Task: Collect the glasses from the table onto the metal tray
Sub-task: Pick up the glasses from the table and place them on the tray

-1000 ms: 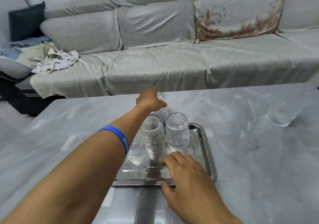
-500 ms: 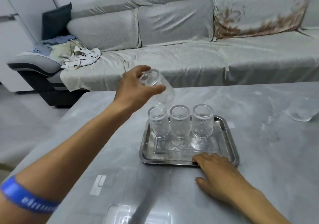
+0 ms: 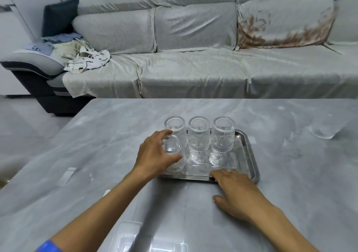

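A metal tray (image 3: 249,154) lies on the grey marble table (image 3: 96,145). Three ribbed clear glasses stand upside down in a row at its far side: left (image 3: 175,125), middle (image 3: 199,135), right (image 3: 223,135). My left hand (image 3: 155,156) grips a fourth ribbed glass (image 3: 174,154), held upside down at the tray's front left corner, just in front of the left glass. My right hand (image 3: 232,189) rests flat on the table with its fingertips on the tray's near rim. One more clear glass (image 3: 325,129) stands on the table far to the right.
A grey sofa (image 3: 193,73) with cushions runs along the far side of the table, with crumpled clothes (image 3: 87,59) on its left end. A clear plastic lid or tray (image 3: 143,238) lies at the table's near edge. A blue wristband (image 3: 49,247) is on my left forearm.
My left hand lifted a glass from beyond the tray, carried it back towards me and lowered it to the tray's front left corner. My right hand stayed at the near rim.
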### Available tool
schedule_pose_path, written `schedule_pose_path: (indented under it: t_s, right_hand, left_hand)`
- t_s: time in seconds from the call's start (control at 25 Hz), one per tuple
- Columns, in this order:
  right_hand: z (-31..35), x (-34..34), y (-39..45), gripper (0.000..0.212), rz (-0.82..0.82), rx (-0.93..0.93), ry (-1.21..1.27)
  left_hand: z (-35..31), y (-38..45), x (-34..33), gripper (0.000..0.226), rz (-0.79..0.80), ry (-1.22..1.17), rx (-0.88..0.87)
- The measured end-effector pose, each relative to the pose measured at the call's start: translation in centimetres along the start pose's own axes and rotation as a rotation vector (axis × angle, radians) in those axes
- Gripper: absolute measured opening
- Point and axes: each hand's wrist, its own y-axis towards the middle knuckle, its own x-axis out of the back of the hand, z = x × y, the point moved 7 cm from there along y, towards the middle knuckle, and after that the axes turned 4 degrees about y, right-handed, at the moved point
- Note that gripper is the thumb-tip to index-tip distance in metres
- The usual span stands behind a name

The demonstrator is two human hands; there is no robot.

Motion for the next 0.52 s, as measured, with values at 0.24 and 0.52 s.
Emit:
schedule_pose_path:
  t_s: [0.24, 0.52]
  right_hand:
    - [-0.2, -0.1, 0.1, 0.046, 0.0, -0.001, -0.012]
    - [0.1, 0.4, -0.3, 0.051, 0.048, -0.001, 0.024]
  left_hand:
    - [0.3, 1.0, -0.6, 0.08, 0.086, 0.061, 0.035]
    - [-2.1, -0.2, 0.9, 0.079, -0.036, 0.186, -0.057]
